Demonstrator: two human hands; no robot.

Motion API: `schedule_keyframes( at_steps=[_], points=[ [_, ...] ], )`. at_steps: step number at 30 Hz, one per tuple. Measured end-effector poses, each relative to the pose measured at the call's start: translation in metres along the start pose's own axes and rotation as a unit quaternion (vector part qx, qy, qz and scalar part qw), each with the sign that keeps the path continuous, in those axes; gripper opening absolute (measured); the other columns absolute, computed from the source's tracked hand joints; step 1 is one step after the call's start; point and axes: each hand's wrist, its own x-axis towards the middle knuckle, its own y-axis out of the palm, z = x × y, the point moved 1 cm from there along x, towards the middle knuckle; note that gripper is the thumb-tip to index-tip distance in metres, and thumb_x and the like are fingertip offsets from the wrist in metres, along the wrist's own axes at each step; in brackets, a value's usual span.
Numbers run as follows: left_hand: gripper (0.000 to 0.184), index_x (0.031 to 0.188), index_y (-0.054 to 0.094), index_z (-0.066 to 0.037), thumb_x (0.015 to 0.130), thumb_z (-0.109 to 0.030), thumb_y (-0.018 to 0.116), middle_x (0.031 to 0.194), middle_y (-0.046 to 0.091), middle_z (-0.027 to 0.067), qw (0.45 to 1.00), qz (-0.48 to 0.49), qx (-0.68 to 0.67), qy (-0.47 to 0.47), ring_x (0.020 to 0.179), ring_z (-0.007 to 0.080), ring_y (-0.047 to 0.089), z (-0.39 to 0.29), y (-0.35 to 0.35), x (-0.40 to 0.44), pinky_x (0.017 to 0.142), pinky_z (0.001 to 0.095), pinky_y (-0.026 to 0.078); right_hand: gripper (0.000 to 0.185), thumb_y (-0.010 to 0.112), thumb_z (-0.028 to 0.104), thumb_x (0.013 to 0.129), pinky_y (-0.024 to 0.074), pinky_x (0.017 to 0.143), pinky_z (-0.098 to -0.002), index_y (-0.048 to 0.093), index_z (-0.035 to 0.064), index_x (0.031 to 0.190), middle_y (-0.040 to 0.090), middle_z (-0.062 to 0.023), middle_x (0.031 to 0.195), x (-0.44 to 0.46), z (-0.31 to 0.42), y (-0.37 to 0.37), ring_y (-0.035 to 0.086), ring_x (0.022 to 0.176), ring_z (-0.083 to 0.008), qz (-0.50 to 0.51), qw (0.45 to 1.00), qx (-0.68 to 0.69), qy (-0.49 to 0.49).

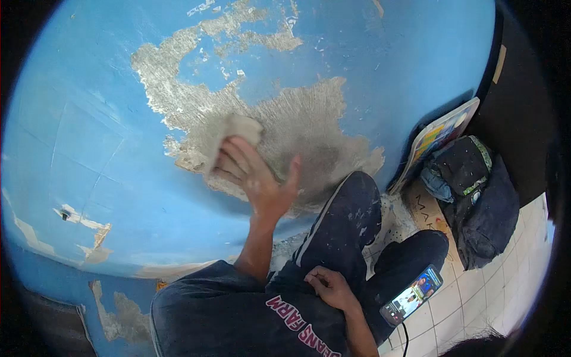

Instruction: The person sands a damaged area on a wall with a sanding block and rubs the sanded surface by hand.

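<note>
My left hand presses a pale, flat piece of sandpaper against the wall, fingers over it and thumb spread to the right. Its edges are a little blurred. Beneath it lies a bare grey patch where the blue paint has come away, with ragged edges. My right hand rests on my lap with its fingers loosely curled and nothing visible in them. Close to it, a lit phone lies on my leg, with a dark cable at its lower end.
Dark cloth bundle and a cardboard box stand on the tiled floor to the right. A colourful board leans against the wall. Pale dust lies at the wall's foot. Lower left, a wall fitting has chipped paint around it.
</note>
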Motion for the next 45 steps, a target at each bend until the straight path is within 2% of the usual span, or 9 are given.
schedule_keyframes(
  at_steps=[3, 5, 11, 18, 20, 27, 32, 38, 45],
  points=[
    [0.114, 0.149, 0.006, 0.015, 0.083, -0.055, 0.067, 0.153, 0.005, 0.0427, 0.992, 0.111, 0.042, 0.034, 0.142, 0.0596, -0.002, 0.002, 0.017, -0.034, 0.104, 0.075, -0.006, 0.015, 0.063, 0.019, 0.095, 0.0501, 0.071, -0.0336, 0.066, 0.0049, 0.1, 0.069, -0.0092, 0.087, -0.002, 0.001, 0.0, 0.066, 0.078, -0.0194, -0.001, 1.0, 0.002, 0.012],
    [0.122, 0.15, -0.004, 0.013, 0.082, -0.056, 0.071, 0.154, -0.007, 0.04, 0.983, 0.176, 0.029, 0.036, 0.143, 0.0568, -0.013, 0.002, 0.018, -0.044, 0.106, 0.0727, -0.012, 0.015, 0.062, 0.019, 0.095, 0.0501, 0.072, -0.0338, 0.066, 0.0047, 0.1, 0.069, -0.0093, 0.087, -0.001, 0.003, -0.003, 0.066, 0.078, -0.0196, 0.002, 1.0, -0.005, 0.025],
    [0.122, 0.15, -0.004, 0.012, 0.082, -0.056, 0.071, 0.154, -0.007, 0.0411, 0.998, 0.047, 0.003, 0.033, 0.142, 0.0576, -0.012, 0.004, -0.005, -0.003, 0.106, 0.0724, -0.011, 0.015, 0.063, 0.019, 0.095, 0.0497, 0.073, -0.0352, 0.067, 0.0053, 0.099, 0.068, -0.0101, 0.085, -0.001, 0.007, -0.002, 0.066, 0.077, -0.0211, 0.002, 1.0, -0.004, -0.005],
    [0.113, 0.149, 0.008, 0.016, 0.083, -0.053, 0.068, 0.153, 0.006, 0.0424, 0.99, 0.133, 0.024, 0.042, 0.142, 0.0597, 0.0, 0.004, 0.014, -0.035, 0.104, 0.0756, -0.006, 0.016, 0.063, 0.021, 0.095, 0.0492, 0.071, -0.0352, 0.067, 0.0053, 0.098, 0.068, -0.0098, 0.083, -0.001, -0.001, 0.0, 0.065, 0.075, -0.0213, -0.008, 1.0, -0.005, 0.01],
    [0.124, 0.151, -0.01, 0.009, 0.082, -0.057, 0.07, 0.155, -0.01, 0.0385, 0.983, 0.169, 0.042, 0.055, 0.143, 0.0547, -0.014, 0.006, 0.013, -0.04, 0.106, 0.071, -0.013, 0.017, 0.063, 0.021, 0.095, 0.0491, 0.07, -0.0349, 0.067, 0.0055, 0.098, 0.068, -0.0097, 0.083, 0.0, 0.003, -0.002, 0.065, 0.074, -0.0207, -0.007, 1.0, -0.009, 0.007],
    [0.124, 0.151, -0.007, 0.01, 0.081, -0.056, 0.072, 0.155, -0.008, 0.039, 0.999, 0.033, 0.006, 0.007, 0.144, 0.054, -0.014, 0.006, -0.004, -0.004, 0.106, 0.0713, -0.014, 0.016, 0.064, 0.021, 0.094, 0.0494, 0.07, -0.0339, 0.067, 0.006, 0.099, 0.068, -0.0093, 0.082, -0.001, 0.005, -0.001, 0.064, 0.074, -0.0201, -0.002, 1.0, -0.004, 0.024],
    [0.115, 0.151, 0.002, 0.013, 0.083, -0.05, 0.07, 0.155, 0.001, 0.0401, 0.981, 0.172, -0.029, 0.082, 0.142, 0.06, -0.005, -0.005, 0.012, -0.031, 0.103, 0.0753, -0.011, 0.016, 0.064, 0.02, 0.095, 0.0495, 0.07, -0.0332, 0.067, 0.0055, 0.099, 0.068, -0.0088, 0.083, -0.001, 0.0, 0.0, 0.064, 0.074, -0.0197, -0.006, 1.0, -0.014, 0.0],
    [0.124, 0.15, -0.01, 0.01, 0.081, -0.053, 0.073, 0.155, -0.01, 0.0385, 0.999, 0.03, 0.011, -0.003, 0.143, 0.0557, -0.013, 0.011, -0.01, 0.002, 0.109, 0.0695, -0.011, 0.016, 0.063, 0.019, 0.095, 0.05, 0.073, -0.0337, 0.067, 0.0047, 0.1, 0.069, -0.0094, 0.086, -0.002, 0.003, -0.003, 0.066, 0.078, -0.0203, 0.017, 0.999, -0.004, 0.033],
    [0.123, 0.151, -0.01, 0.009, 0.082, -0.05, 0.073, 0.155, -0.011, 0.038, 0.99, 0.128, 0.051, 0.038, 0.143, 0.0568, -0.011, 0.009, 0.006, -0.022, 0.108, 0.0699, -0.01, 0.015, 0.064, 0.019, 0.094, 0.0499, 0.072, -0.0338, 0.066, 0.0046, 0.099, 0.069, -0.0092, 0.084, -0.001, 0.0, 0.0, 0.066, 0.076, -0.0202, -0.005, 1.0, -0.011, 0.006]
  ],
)
